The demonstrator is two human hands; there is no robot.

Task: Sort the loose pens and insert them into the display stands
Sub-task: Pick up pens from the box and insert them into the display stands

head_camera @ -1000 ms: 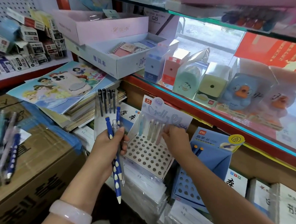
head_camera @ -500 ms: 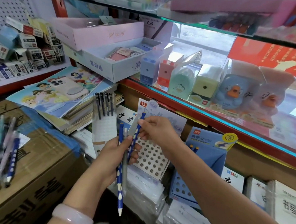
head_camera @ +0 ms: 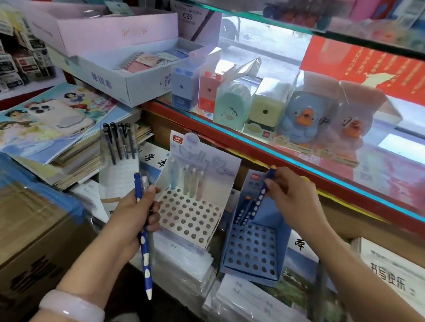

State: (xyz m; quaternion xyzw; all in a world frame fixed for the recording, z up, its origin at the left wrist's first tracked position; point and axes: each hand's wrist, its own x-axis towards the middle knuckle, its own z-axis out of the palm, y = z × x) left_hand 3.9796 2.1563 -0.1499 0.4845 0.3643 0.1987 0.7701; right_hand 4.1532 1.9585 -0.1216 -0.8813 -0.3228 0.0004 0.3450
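Right hand pinches a blue white-dotted pen near its orange-capped top, grip clenched on the upper barrel. The pen hangs over the back rows of the blue display stand. Long axis steep, tilted: cap up toward the red shelf edge, tip down and left toward the holes, beside matching pens already seated there. Likely held high on the barrel so the tip is free to find a hole.

Left hand grips the remaining stock: another blue dotted pen and a pale clear one, bunched in the fist as a ready supply. Blue pen runs near vertical, white tip down, clicker up.

Between the hands stands the white perforated stand, holding a few pastel pens in its back row. Judged step: seating the blue pen.
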